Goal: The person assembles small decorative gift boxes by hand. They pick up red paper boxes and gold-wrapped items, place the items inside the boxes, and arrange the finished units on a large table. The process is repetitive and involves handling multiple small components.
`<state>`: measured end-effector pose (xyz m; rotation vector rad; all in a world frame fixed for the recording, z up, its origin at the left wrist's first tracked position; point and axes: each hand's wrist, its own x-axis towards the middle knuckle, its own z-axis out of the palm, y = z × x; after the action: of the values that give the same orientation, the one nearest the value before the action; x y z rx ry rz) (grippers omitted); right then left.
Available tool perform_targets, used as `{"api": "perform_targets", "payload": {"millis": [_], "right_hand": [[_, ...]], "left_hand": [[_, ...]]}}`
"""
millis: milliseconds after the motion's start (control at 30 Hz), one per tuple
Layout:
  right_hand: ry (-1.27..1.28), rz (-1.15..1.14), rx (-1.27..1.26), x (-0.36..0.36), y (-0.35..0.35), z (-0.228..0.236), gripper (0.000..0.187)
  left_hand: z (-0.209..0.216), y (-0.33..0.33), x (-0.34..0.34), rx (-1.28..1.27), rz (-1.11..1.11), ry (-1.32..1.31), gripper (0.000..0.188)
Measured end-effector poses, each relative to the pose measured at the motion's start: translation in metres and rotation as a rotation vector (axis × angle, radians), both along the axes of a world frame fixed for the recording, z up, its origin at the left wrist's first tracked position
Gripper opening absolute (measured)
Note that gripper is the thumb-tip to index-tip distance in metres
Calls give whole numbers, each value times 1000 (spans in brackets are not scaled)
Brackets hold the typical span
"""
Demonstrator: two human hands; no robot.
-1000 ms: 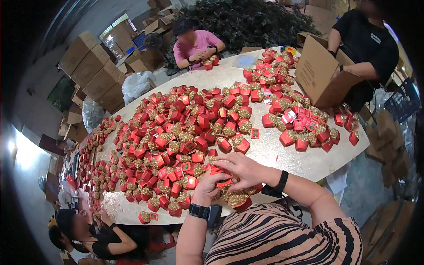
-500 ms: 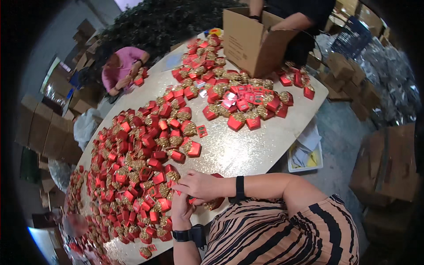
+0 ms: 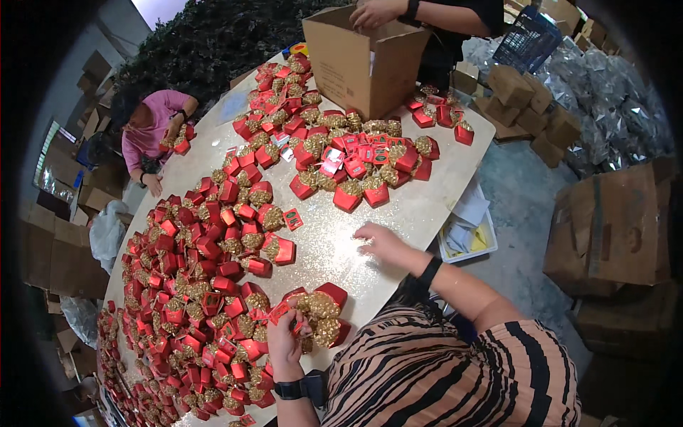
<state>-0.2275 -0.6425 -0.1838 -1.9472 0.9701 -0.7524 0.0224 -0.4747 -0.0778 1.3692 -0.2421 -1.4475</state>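
Note:
My left hand (image 3: 286, 343) is closed at the near edge of the table, its fingers pinching a bunch of red ornaments with gold glitter tops (image 3: 324, 313). A small red tag (image 3: 279, 312) shows at its fingertips. My right hand (image 3: 388, 247) reaches out over the glitter-strewn tabletop with fingers apart and nothing in them. Left of both hands spreads a large heap of the same red and gold ornaments (image 3: 192, 285). One loose red card (image 3: 292, 219) lies at the heap's right edge.
Farther up the table (image 3: 455, 164) are more ornaments and a pile of red tags (image 3: 366, 153). A co-worker reaches into an open cardboard box (image 3: 345, 67); a person in pink (image 3: 153, 128) holds ornaments across the table. A white bin (image 3: 469, 245) stands below the right edge.
My hands have parted: the right has moved away to the right and opened, while the left stays with the bunch. The co-worker's hand has risen to the box's rim. The view has shifted.

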Motion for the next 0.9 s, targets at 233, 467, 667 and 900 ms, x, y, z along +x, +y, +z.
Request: {"api": "perform_targets", "payload": {"millis": [233,467,667,900], "right_hand": [[610,-280,51,-110,-36,-46,11],[644,-146,-101,-114,-36,-67,9],[-131,-162,634,-76,-41,-13,13],[-861,100,900,11,-26,86,9]], "left_hand": [[-2,0,7,-20,-60,-8,22],[3,-1,4,-44,-56,-13,22],[7,5,7,-76,-31,-27,30],[18,-6,4,-143,-78,25,37]]}}
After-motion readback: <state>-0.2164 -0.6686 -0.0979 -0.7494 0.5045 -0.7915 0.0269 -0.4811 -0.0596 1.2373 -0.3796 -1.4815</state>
